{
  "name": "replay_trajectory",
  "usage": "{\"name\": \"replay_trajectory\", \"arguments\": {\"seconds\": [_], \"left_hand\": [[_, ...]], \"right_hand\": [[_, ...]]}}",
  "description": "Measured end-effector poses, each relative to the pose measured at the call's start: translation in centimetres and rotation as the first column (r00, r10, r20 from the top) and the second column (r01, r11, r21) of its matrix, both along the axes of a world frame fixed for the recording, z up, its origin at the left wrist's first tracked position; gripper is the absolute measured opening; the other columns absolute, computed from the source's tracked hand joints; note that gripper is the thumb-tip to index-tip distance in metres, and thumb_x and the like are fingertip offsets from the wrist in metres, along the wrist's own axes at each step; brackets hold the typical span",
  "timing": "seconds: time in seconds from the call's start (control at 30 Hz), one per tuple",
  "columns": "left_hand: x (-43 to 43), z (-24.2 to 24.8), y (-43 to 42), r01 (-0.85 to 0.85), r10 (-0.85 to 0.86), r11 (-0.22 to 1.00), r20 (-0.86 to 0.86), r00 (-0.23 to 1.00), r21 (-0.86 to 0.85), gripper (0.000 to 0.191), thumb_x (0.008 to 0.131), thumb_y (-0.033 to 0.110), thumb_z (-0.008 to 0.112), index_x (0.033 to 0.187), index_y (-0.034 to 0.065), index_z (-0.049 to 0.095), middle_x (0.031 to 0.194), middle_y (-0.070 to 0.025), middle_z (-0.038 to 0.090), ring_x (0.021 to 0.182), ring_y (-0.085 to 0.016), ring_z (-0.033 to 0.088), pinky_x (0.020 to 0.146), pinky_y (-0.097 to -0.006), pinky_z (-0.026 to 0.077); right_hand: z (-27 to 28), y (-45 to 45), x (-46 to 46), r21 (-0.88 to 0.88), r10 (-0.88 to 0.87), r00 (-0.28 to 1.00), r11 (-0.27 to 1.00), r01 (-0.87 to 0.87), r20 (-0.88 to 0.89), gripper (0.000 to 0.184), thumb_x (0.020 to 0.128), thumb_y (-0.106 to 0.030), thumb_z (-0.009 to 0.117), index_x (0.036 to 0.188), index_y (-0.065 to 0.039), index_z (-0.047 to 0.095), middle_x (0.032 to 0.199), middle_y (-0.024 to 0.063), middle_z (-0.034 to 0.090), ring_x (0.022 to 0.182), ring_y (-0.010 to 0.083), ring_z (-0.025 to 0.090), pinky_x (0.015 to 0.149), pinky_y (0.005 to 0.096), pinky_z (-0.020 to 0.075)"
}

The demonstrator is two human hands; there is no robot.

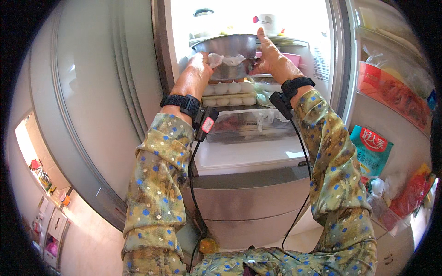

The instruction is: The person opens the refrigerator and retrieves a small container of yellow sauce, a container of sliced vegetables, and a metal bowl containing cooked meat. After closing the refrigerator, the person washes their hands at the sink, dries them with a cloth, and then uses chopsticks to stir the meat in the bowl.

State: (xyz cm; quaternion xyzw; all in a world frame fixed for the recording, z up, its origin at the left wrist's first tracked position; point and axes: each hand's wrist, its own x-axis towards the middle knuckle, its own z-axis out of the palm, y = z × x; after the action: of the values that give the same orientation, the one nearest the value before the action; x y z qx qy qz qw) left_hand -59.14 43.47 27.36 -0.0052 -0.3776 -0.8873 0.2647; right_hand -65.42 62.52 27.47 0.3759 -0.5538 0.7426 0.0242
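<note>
Inside the lit fridge, two metal bowls are stacked, the upper steel bowl (pixel 226 45) above the lower steel bowl (pixel 232 70), with crumpled clear plastic (pixel 233 60) between them. My left hand (pixel 202 65) grips the left side of the stack, its fingertips partly hidden. At the right side, my right hand (pixel 269 57) presses against the bowls with the thumb pointing up; its other fingers are partly hidden. White eggs in egg trays (pixel 228 95) lie below the bowls. Behind my right hand a pink container (pixel 291 59) shows.
A glass shelf (pixel 293 42) above holds a lidded jar (pixel 204 24) and a white tub (pixel 267 23). Clear drawers (pixel 238 127) sit below the eggs. The open fridge door (pixel 345 138) at right carries a red-fronted bin (pixel 390 93) and a teal packet (pixel 371 151). Black cables hang from both wrists.
</note>
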Motion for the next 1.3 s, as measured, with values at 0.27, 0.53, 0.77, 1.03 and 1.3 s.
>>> {"name": "replay_trajectory", "arguments": {"seconds": [0.27,0.53,0.77,1.03,1.3], "left_hand": [[1.0,-1.0,-0.5,0.183,-0.186,0.983,0.157,0.97,0.031,0.022,0.084,0.017,0.053,0.099,0.002,0.051,0.094,-0.0131,0.058,0.08,-0.029,0.061,0.063,-0.0387,0.055],[2.8,-3.8,-2.1,0.121,-0.122,0.8,0.038,0.992,-0.587,0.02,0.076,0.008,0.057,0.094,0.0016,0.052,0.097,-0.013,0.055,0.079,-0.023,0.058,0.065,-0.0378,0.051],[6.9,-6.6,-0.9,0.343,-0.331,0.927,0.096,0.939,-0.155,0.016,0.071,0.005,0.054,0.087,0.0016,0.051,0.084,-0.0106,0.053,0.075,-0.024,0.057,0.064,-0.036,0.052],[11.3,-16.2,-1.3,0.553,-0.535,0.822,0.146,0.832,-0.135,0.017,0.067,0.003,0.052,0.084,0.0032,0.049,0.079,-0.0096,0.052,0.071,-0.024,0.055,0.061,-0.039,0.049],[15.5,-23.6,-0.1,0.663,-0.623,0.746,0.282,0.73,-0.065,0.04,0.065,-0.001,0.05,0.105,0.0047,0.047,0.09,-0.0029,0.05,0.08,-0.017,0.05,0.065,-0.0307,0.044]], "right_hand": [[0.7,0.0,0.3,0.147,-0.089,0.991,0.984,0.104,-0.104,0.095,0.069,-0.067,0.055,0.139,-0.017,0.014,0.146,0.0088,0.003,0.129,0.0443,0.003,0.082,0.0757,0.0151],[-1.0,0.5,3.7,0.19,-0.046,0.949,0.976,0.11,-0.313,0.079,0.076,-0.055,0.054,0.136,-0.014,0.021,0.145,0.0082,0.006,0.128,0.0456,0.005,0.087,0.074,0.0089],[-3.5,1.0,12.6,-0.13,0.124,0.965,0.987,-0.095,0.231,0.068,0.08,-0.047,0.052,0.132,-0.011,0.027,0.143,0.0081,0.01,0.127,0.0452,0.01,0.088,0.0723,0.0107],[-12.0,0.3,20.0,-0.246,-0.084,0.932,0.953,0.18,0.354,0.05,0.084,-0.037,0.051,0.126,-0.015,0.037,0.13,0.009,0.037,0.118,0.032,0.037,0.086,0.0653,0.0326],[-19.1,0.3,27.4,-0.246,-0.326,0.835,0.852,0.463,0.442,0.04,0.085,-0.035,0.053,0.116,-0.012,0.047,0.104,0.0008,0.056,0.091,0.0126,0.056,0.074,0.0329,0.0481]]}}
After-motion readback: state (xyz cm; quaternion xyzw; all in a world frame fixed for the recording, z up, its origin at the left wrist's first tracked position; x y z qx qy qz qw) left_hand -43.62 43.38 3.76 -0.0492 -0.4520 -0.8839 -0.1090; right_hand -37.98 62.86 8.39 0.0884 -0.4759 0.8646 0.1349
